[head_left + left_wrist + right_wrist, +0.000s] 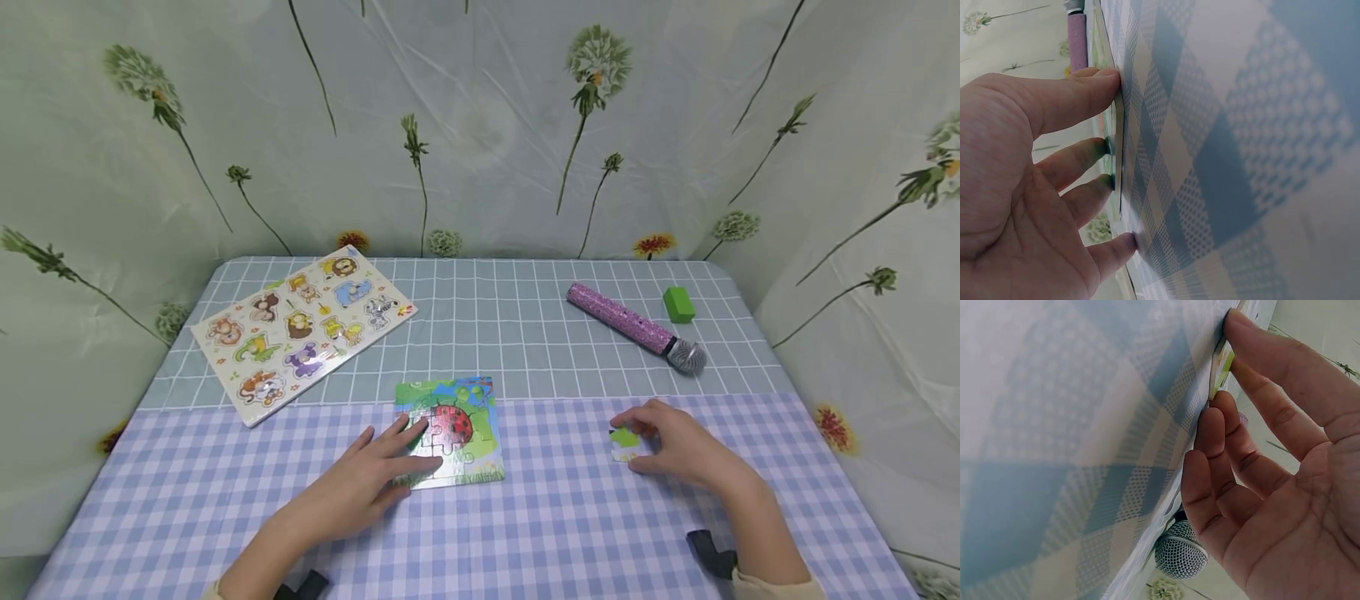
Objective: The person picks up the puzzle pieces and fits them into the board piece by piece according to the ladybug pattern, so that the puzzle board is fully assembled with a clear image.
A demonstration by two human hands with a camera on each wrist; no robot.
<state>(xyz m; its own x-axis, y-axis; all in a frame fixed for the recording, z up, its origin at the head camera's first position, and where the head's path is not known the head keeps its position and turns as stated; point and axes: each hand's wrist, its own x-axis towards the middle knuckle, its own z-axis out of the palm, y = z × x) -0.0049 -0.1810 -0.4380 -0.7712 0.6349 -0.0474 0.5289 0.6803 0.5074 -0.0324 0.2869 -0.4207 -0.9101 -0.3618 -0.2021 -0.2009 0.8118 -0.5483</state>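
Observation:
On the checked cloth lies a jigsaw puzzle (480, 446) with a red ladybug on green. My left hand (360, 482) rests on its left side, fingers spread and fairly straight. The left wrist view shows the thumb at the near edge of the puzzle (1119, 125) and the other fingertips on or beside it. Farther right, my right hand (678, 446) pinches a small green and white puzzle piece (624, 446) between thumb and fingers, low over the cloth. In the right wrist view the piece (1221, 372) stands edge-on between thumb and fingertips.
A board with animal pictures (288, 337) lies slanted at the back left. At the back right are a glittery pink microphone (618, 319) and a green block (678, 305). Black wrist mounts (712, 557) show near both forearms. A flowered curtain (495, 167) surrounds the table.

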